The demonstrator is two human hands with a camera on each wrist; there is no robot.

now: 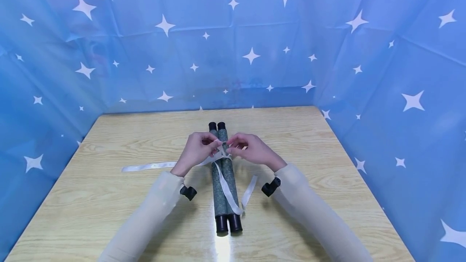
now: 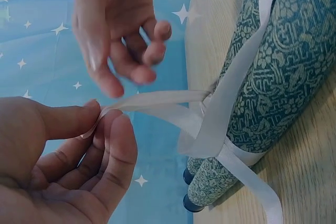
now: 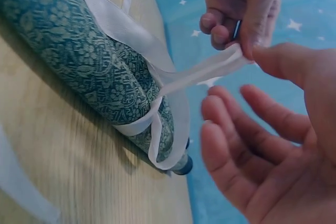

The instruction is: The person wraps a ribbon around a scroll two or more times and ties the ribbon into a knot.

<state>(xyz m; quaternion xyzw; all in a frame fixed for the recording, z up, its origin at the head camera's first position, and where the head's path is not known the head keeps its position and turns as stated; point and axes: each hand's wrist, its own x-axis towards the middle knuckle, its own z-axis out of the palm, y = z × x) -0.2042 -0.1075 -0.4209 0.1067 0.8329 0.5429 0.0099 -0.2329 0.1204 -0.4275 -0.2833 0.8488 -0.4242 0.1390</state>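
Note:
A scroll (image 1: 219, 197) rolled from both ends lies lengthwise on the table, its green patterned cloth ending in dark knobs. White ribbon (image 2: 212, 129) wraps round its two rolls and crosses over itself near the far end. Above that crossing, my left hand (image 1: 196, 151) pinches a folded length of ribbon between thumb and fingers, pulled up from the scroll. My right hand (image 1: 255, 148) is close beside it, thumb and fingers apart; in the right wrist view its thumb (image 3: 278, 59) overlaps the pinched ribbon's end, while the other fingers are loosely bent around nothing.
One ribbon tail (image 1: 149, 166) stretches left across the wooden table (image 1: 109, 213). Another tail (image 1: 249, 191) runs down the scroll and loops out to its right. A blue curtain (image 1: 204, 51) with white stars stands behind the table and along its sides.

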